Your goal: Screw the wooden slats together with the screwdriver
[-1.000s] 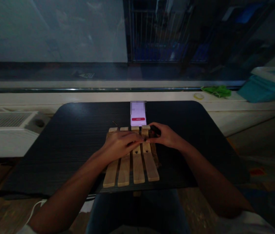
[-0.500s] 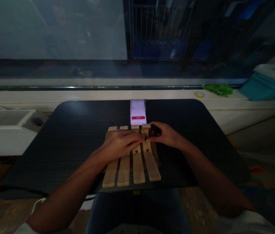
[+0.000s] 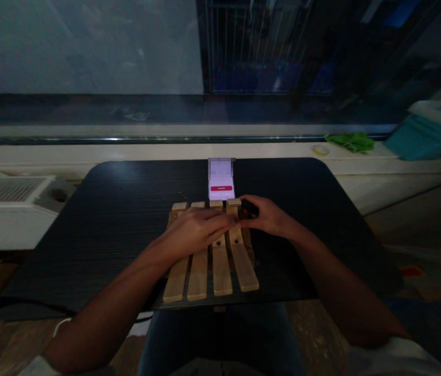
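On the dark table lies a wooden piece (image 3: 222, 269) made of several pale slats side by side, with square-ended blocks at the far end and dark round holes partway along. My left hand (image 3: 197, 230) rests across the slats from the left, its fingertips pinched together over the rightmost ones. From the right, my right hand (image 3: 265, 215) curls at the far end of the rightmost slat, thumb and forefinger meeting my left fingertips. A small dark shape shows inside its curl. What the fingertips hold is too small and dim to tell.
Just beyond the slats is a lit phone (image 3: 221, 180). A thin small stick (image 3: 182, 195) lies to its left. On the windowsill are a tape roll (image 3: 320, 150), a green cloth (image 3: 351, 141) and a teal bin (image 3: 429, 133). A radiator (image 3: 9, 209) stands at left.
My left fingertips have shifted slightly right, closer to my right fingers. The right hand and the wooden slats stay nearly where they were.
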{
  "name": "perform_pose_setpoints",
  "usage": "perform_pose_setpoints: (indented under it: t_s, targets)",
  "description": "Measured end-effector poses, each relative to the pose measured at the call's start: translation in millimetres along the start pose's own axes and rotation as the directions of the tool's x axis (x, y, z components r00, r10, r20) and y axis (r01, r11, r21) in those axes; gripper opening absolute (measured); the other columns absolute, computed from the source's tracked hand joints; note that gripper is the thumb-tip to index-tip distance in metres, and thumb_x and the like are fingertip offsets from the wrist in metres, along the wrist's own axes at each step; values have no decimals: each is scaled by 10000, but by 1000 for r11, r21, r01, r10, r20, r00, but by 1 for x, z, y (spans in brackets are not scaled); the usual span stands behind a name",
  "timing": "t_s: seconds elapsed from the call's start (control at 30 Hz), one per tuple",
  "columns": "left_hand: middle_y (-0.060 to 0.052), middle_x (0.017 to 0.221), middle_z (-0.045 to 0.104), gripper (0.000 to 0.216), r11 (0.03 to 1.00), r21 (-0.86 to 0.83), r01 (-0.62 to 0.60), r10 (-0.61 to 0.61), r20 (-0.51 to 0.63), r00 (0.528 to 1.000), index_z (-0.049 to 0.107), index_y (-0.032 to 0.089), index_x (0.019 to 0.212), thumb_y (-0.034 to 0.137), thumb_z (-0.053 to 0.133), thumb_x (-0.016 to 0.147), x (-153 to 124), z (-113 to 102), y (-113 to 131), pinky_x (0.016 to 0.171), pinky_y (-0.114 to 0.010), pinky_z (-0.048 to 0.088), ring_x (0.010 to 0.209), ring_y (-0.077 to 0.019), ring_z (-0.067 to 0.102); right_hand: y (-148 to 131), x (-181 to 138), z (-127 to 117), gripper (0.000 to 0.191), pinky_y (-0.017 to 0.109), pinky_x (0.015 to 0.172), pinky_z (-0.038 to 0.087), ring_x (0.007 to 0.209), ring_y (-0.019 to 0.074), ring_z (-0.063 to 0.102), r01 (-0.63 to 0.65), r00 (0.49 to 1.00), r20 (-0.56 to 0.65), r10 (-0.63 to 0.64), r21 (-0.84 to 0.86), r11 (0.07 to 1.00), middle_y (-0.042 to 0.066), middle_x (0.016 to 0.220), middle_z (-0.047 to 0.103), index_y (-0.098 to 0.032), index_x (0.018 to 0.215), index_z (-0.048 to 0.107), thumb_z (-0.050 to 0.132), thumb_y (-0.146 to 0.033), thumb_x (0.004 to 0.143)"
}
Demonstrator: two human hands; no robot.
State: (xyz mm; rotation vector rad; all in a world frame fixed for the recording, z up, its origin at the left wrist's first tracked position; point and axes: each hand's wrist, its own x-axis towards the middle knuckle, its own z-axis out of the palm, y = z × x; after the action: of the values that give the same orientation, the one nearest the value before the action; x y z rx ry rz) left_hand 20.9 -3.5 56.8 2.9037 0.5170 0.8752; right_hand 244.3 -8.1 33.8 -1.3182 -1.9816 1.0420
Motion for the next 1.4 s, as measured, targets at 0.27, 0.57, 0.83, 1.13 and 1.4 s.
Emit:
perform_pose_setpoints:
  t_s: [0.27, 0.57, 0.83, 1.13, 1.4]
  targets:
    - [-24, 778, 718, 300, 998, 66, -16, 15, 11, 1000, 651, 171, 883, 263, 392, 1005, 3, 6, -2, 579, -221, 542, 637, -120, 680, -1, -2, -1, 431, 329, 745, 485, 846, 183, 603, -2, 1000, 26, 0, 45, 999, 59, 996, 662, -173, 1063, 610, 745, -357, 698]
    - [-9, 740, 709, 255, 996, 77, 45, -47, 28, 998, 653, 182, 889, 232, 423, 985, 2, 7, -2, 549, -206, 517, 604, -112, 666, 2, -2, -6, 337, 361, 839, 489, 920, 192, 611, -1, 999, 37, -1, 53, 999, 74, 1054, 655, -184, 1099, 571, 637, -317, 796]
    - [-34, 721, 698, 274, 992, 107, 60, -69, 77, 995, 657, 161, 847, 226, 422, 972, 6, 11, -2, 524, -236, 495, 572, -134, 649, 2, -2, -5, 306, 344, 793, 493, 879, 182, 608, -7, 999, 37, 4, 74, 997, 55, 987, 661, -179, 1062, 586, 637, -320, 794]
    - [-40, 738, 700, 226, 986, 123, 111, -129, 154, 979, 656, 160, 844, 198, 456, 943, 9, 10, 0, 525, -242, 481, 573, -141, 639, 2, -2, -5, 302, 358, 823, 485, 893, 189, 611, 4, 999, 39, -7, 81, 997, 61, 990, 659, -165, 1055, 590, 637, -309, 794]
    - [-29, 745, 696, 206, 983, 82, 166, -179, 201, 963, 650, 173, 828, 206, 473, 930, 9, 11, 1, 564, -232, 497, 625, -141, 655, 3, -1, -5, 283, 340, 800, 481, 894, 184, 610, 40, 999, 30, -41, 34, 999, 52, 985, 663, -168, 1053, 592, 628, -290, 800]
